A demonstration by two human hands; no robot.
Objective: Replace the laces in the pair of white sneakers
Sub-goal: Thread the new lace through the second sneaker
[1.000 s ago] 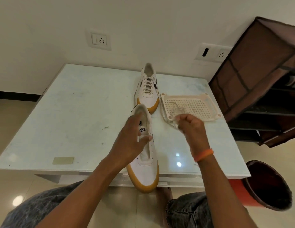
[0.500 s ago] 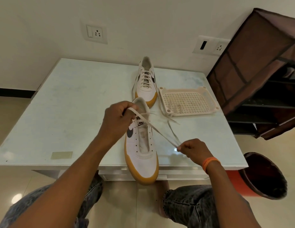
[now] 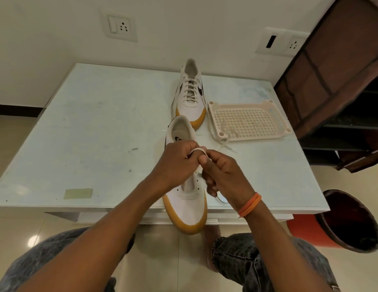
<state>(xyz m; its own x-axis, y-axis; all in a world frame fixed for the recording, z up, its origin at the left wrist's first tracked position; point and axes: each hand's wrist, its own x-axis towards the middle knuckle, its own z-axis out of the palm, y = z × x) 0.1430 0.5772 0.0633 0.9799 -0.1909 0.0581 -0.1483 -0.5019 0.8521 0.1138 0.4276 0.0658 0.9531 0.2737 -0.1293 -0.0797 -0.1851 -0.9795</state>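
Note:
A white sneaker with a gum sole (image 3: 187,209) lies at the table's near edge, toe over the edge, its eyelets bare. My left hand (image 3: 175,163) and my right hand (image 3: 223,173) meet above its tongue, both pinching one white lace (image 3: 197,150). A loose part of that lace (image 3: 220,199) trails beside the shoe under my right wrist. The second sneaker (image 3: 191,95) stands farther back, laced. A cream perforated tray (image 3: 253,121) to its right holds another lace (image 3: 227,131), whose end hangs over the tray's front corner onto the table.
The pale table (image 3: 99,127) carries a small tan strip (image 3: 78,193) near its front left. A brown fabric shoe rack (image 3: 340,81) stands at the right. An orange bin (image 3: 340,226) sits on the floor at the lower right. Wall sockets are behind.
My right hand came up from the table's front edge to meet my left hand above the shoe. The lace, stretched between the hands half a second ago, is now gathered between them.

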